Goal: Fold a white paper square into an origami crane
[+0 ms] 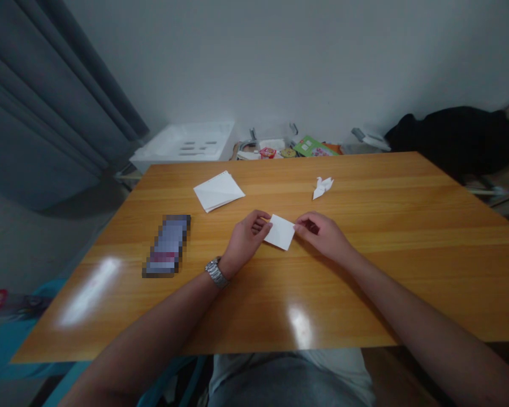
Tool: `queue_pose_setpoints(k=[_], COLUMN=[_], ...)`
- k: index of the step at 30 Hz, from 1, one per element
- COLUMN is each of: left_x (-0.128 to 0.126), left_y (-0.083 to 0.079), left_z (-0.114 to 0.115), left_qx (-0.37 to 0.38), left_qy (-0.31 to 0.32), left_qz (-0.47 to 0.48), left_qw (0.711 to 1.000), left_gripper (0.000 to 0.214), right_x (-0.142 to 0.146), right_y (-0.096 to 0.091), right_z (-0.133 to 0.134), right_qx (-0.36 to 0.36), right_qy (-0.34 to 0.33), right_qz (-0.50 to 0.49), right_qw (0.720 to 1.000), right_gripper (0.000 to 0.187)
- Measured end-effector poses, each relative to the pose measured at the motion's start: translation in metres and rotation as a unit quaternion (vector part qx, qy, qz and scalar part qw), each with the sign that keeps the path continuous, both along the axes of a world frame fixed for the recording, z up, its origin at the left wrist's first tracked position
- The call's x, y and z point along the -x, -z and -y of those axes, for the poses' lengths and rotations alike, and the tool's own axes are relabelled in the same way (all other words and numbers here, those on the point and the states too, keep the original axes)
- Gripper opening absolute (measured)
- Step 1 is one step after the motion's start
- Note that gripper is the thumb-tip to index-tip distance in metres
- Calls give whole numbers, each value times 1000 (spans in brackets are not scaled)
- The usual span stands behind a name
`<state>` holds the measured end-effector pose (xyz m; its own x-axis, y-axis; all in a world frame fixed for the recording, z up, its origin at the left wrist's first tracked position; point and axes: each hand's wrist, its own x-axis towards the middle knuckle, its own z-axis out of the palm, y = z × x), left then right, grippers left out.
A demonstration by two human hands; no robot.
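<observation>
A small white folded paper (280, 232) lies on the wooden table (365, 282), held at both sides. My left hand (246, 240), with a metal watch on the wrist, pinches the paper's left edge with curled fingers. My right hand (322, 234) pinches its right corner. A stack of white paper sheets (219, 191) lies further back on the left. A finished white paper crane (322, 187) stands at the back, right of centre.
A phone (168, 245) lies on the table to the left of my hands. Behind the table stand a white plastic box (186, 144), small clutter (288, 148) and a black bag (458, 138). A grey curtain (38, 102) hangs at the left.
</observation>
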<state>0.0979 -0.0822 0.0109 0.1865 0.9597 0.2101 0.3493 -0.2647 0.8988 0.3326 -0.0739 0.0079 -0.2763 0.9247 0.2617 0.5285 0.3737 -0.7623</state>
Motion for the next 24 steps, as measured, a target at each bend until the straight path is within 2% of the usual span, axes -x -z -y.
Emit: queue_pose_setpoints(k=[5,11,15,20,24], left_x=[3,3,2,5,5], left_y=[-7,-5,-4,-4,-4], left_z=[2,3,3,3,5], left_qx=[-21,-30,-45,-116,-145], left_qy=[-6,-25,-24,-9,-2], left_qz=[-147,-237,-262,-275,-308], left_qw=[989,971,964,955,940], left_gripper=[14,16,15,14,18], right_x=[1,7,7,6,5], right_y=[-5,-3,0,2,2], right_z=[4,10,12,11,10], right_qx=[-87,-112,-112,-114,-124], right_qy=[-69,-157,-171,-169,-162], right_qz=[60,121,152,171,179], right_qw=[992,974,967,964,963], right_gripper=[22,37,38,37,36])
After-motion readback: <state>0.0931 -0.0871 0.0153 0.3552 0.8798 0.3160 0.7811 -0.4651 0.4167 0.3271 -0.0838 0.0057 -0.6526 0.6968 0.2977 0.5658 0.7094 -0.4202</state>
